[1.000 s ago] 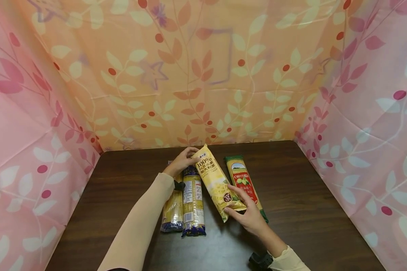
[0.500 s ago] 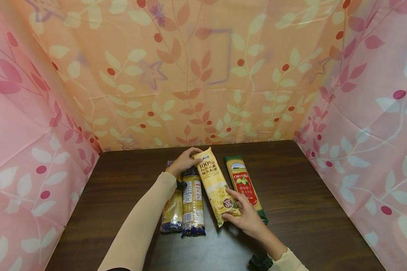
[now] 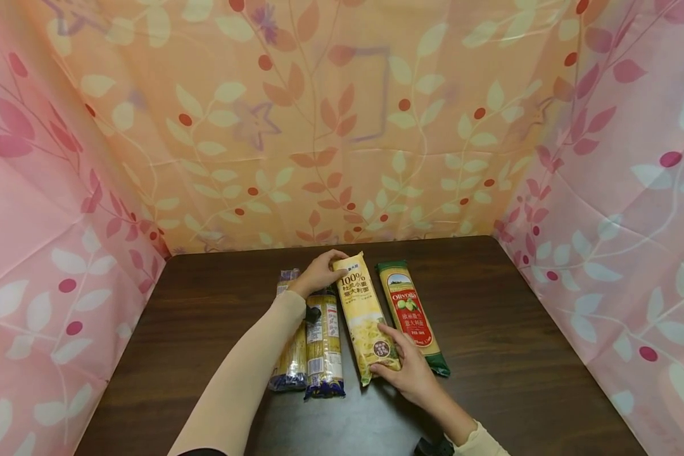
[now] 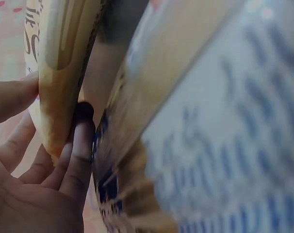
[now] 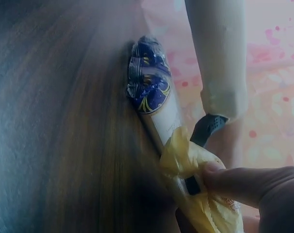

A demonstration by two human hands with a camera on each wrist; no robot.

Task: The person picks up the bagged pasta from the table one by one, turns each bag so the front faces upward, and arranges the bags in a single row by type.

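Note:
A yellow packet of pasta (image 3: pixel 360 310) lies aslant between my two hands, printed side up. My left hand (image 3: pixel 321 273) pinches its far end; in the left wrist view the thumb (image 4: pixel 16 99) is on one face and the fingers are on the other. Its near end is held by my right hand (image 3: pixel 413 375), whose thumb (image 5: pixel 234 182) presses the yellow wrapper (image 5: pixel 205 167). Whether the packet touches the table cannot be told. Just left of it lies a clear pasta packet with blue ends (image 3: pixel 325 354), its far end partly hidden by my left hand.
Another blue-ended pasta packet (image 3: pixel 291 364) lies at the far left of the row, partly behind the left forearm. To the right lies a red-labelled pasta packet with green ends (image 3: pixel 413 313). All are on a dark wooden table (image 3: pixel 519 354), with patterned cloth (image 3: pixel 342 158) around it.
Both hands have shifted the yellow pasta packet slightly; its far end moved right and nearer, and it now lies more in line with the others. The other packets have stayed put.

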